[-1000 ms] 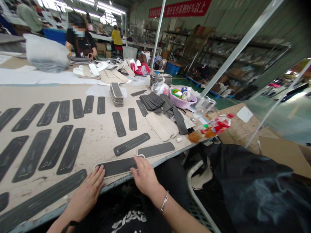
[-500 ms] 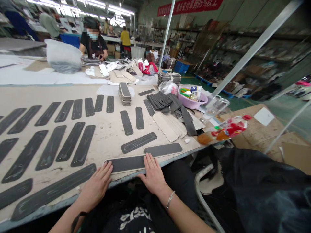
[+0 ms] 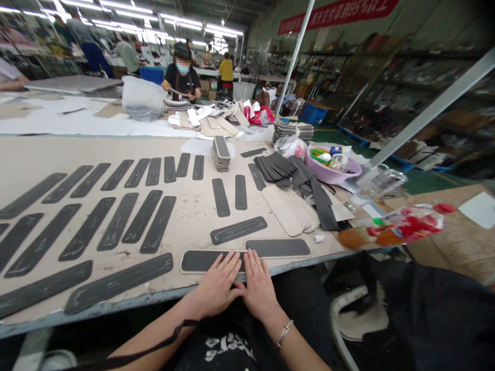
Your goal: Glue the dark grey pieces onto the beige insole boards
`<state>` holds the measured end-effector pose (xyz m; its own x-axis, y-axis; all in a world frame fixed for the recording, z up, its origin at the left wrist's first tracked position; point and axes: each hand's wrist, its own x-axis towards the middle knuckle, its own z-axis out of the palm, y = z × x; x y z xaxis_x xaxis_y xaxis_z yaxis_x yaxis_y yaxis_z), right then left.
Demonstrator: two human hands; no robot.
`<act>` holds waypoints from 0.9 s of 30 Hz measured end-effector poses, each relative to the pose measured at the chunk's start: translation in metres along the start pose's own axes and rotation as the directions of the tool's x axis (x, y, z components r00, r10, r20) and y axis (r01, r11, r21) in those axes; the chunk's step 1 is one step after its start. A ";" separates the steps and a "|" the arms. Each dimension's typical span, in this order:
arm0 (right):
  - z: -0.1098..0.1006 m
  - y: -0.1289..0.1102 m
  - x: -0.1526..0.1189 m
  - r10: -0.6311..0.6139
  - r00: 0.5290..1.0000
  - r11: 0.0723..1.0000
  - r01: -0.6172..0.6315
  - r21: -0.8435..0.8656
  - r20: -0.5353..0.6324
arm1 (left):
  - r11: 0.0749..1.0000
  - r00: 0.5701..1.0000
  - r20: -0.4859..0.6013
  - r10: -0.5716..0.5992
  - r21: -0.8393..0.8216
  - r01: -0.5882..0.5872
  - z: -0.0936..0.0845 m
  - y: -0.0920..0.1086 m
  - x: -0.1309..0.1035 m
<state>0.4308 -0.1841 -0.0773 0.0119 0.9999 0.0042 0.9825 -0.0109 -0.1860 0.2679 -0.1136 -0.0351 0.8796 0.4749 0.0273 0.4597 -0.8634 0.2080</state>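
Noted purple basin (image 3: 333,175) holding assorted small items (image 3: 320,156), clear container (image 3: 388,180) just beside. Observed red-capped bottle (image 3: 417,220) lying on side. Sighted blue crate (image 3: 312,114) on green floor (image 3: 327,136), red lettered banner (image 3: 336,17) beyond.

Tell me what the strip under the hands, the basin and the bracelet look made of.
Strip: perhaps leather-like sheet on a beige backing; the face is matte dark grey, the border pale. Basin: likely plastic; smooth, evenly lilac, thin-rimmed. Bracelet: probably metal; silvery with a bright shine.

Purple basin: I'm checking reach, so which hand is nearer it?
Right: the right hand is on the near side, left of the purple basin; the left hand lies farther left.
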 end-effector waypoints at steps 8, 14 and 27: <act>0.000 -0.002 0.000 0.014 1.000 0.999 -0.013 0.048 -0.024 | 0.977 0.983 -0.010 -0.182 0.108 0.182 0.004 -0.042 -0.044; -0.004 0.002 -0.003 0.030 0.989 0.987 -0.006 0.163 -0.145 | 0.966 0.974 0.020 -0.227 0.131 0.222 -0.005 -0.054 -0.061; -0.029 0.008 0.015 0.496 0.861 0.716 -0.331 0.615 -0.114 | 0.969 0.975 -0.186 -0.123 0.190 0.158 0.015 -0.064 -0.066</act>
<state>0.4443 -0.1693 -0.0502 0.5191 0.8544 0.0235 0.5847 -0.3348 -0.7390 0.1819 -0.0923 -0.0650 0.7784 0.6005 0.1831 0.6078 -0.7938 0.0197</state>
